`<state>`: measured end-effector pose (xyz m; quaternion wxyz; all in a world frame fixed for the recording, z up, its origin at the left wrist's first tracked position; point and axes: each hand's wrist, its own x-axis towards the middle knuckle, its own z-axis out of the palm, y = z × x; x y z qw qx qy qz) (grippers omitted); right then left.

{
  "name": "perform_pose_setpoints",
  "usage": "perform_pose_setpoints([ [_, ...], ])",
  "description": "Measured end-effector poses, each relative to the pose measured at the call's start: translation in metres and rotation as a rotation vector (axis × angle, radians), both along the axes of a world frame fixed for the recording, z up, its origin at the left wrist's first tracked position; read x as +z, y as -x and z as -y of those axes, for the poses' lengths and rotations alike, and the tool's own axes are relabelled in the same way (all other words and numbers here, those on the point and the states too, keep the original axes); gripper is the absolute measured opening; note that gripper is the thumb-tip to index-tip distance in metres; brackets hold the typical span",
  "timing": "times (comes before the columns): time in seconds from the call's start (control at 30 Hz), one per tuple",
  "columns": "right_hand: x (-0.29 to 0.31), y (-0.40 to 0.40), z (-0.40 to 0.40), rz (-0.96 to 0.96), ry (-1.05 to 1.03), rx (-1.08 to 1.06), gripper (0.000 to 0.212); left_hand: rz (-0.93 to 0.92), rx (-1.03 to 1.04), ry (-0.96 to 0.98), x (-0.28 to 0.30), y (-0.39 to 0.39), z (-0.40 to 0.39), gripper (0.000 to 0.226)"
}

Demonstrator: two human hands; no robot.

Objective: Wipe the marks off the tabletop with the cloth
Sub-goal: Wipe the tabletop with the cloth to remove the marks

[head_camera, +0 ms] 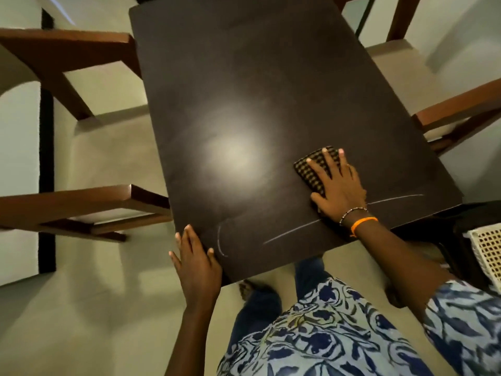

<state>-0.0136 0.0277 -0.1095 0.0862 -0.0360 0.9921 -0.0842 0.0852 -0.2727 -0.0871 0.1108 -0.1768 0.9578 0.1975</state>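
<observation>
A dark brown rectangular tabletop [244,77] fills the middle of the head view. Near its front right lies a folded checked cloth [309,165], pressed flat under my right hand [339,185], whose fingers are spread over it. A long pale chalk line [292,232] runs along the front edge, passing under my right wrist and on to the right [398,198]. A short curved mark [220,240] sits near the front left corner. My left hand [196,264] rests flat on that corner's edge, holding nothing.
Brown wooden chairs stand on the left [81,210], [62,50] and on the right [458,115] of the table. A white woven basket [488,248] is at the right edge. A bright light glare [233,153] lies on the tabletop's middle.
</observation>
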Motion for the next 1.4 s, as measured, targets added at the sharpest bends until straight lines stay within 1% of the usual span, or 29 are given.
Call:
perform_pose_setpoints([
  [0.1, -0.005, -0.018, 0.067, -0.035, 0.033, 0.066, 0.073, 0.018, 0.043, -0.051, -0.007, -0.019, 0.015, 0.061],
  [0.2, -0.01, -0.04, 0.145, -0.051, 0.078, 0.148, 0.069, 0.045, 0.091, -0.057, -0.01, -0.032, 0.034, 0.062],
  [0.3, -0.015, -0.069, 0.21, -0.071, 0.122, 0.316, 0.066, 0.053, 0.096, -0.054, -0.012, -0.039, 0.05, 0.064],
  [0.37, -0.017, -0.085, 0.234, -0.066, 0.112, 0.467, 0.066, 0.056, 0.093, -0.071, -0.013, -0.041, 0.058, 0.062],
  [0.43, -0.018, -0.085, 0.233, -0.067, 0.084, 0.587, 0.067, 0.052, 0.081, -0.103, -0.014, -0.038, 0.062, 0.058],
  [0.5, -0.016, -0.075, 0.213, -0.084, 0.044, 0.603, 0.067, 0.055, 0.064, -0.146, -0.015, -0.034, 0.065, 0.054],
  [0.57, -0.015, -0.064, 0.179, -0.087, 0.031, 0.485, 0.068, 0.052, 0.038, -0.181, -0.017, -0.031, 0.066, 0.051],
  [0.67, -0.014, -0.052, 0.105, -0.079, -0.009, 0.209, 0.068, 0.029, 0.054, -0.222, -0.02, -0.029, 0.067, 0.048],
  [0.73, -0.007, -0.048, 0.063, -0.03, -0.028, 0.048, 0.068, 0.007, 0.083, -0.281, -0.021, -0.029, 0.068, 0.046],
  [0.8, -0.004, -0.048, 0.05, 0.01, -0.043, -0.067, 0.07, -0.019, 0.126, -0.399, -0.02, -0.028, 0.073, 0.044],
  [0.9, -0.005, -0.057, 0.083, -0.009, -0.041, -0.172, 0.068, 0.009, 0.231, -0.63, -0.016, -0.025, 0.08, 0.04],
  [0.97, -0.008, -0.071, 0.122, -0.031, -0.034, -0.101, 0.067, 0.062, 0.378, -0.79, -0.013, -0.025, 0.08, 0.037],
  [1.03, -0.013, -0.091, 0.17, -0.052, 0.023, 0.046, 0.067, 0.097, 0.521, -0.876, -0.014, -0.028, 0.079, 0.033],
  [1.13, -0.018, -0.124, 0.245, -0.044, 0.122, 0.286, 0.068, 0.112, 0.639, -0.914, -0.017, -0.034, 0.076, 0.029],
  [1.2, -0.017, -0.135, 0.271, -0.008, 0.134, 0.423, 0.067, 0.132, 0.714, -0.888, -0.019, -0.038, 0.075, 0.031],
  [1.23, -0.017, -0.136, 0.273, 0.0, 0.123, 0.472, 0.067, 0.144, 0.745, -0.88, -0.019, -0.04, 0.074, 0.033],
  [1.3, -0.017, -0.131, 0.257, -0.021, 0.095, 0.529, 0.065, 0.159, 0.741, -0.914, -0.018, -0.044, 0.074, 0.034],
  [1.33, -0.017, -0.127, 0.243, -0.04, 0.089, 0.529, 0.065, 0.165, 0.728, -0.938, -0.017, -0.046, 0.073, 0.031],
  [1.4, -0.018, -0.122, 0.207, -0.084, 0.066, 0.462, 0.065, 0.174, 0.712, -0.959, -0.015, -0.047, 0.071, 0.024],
])
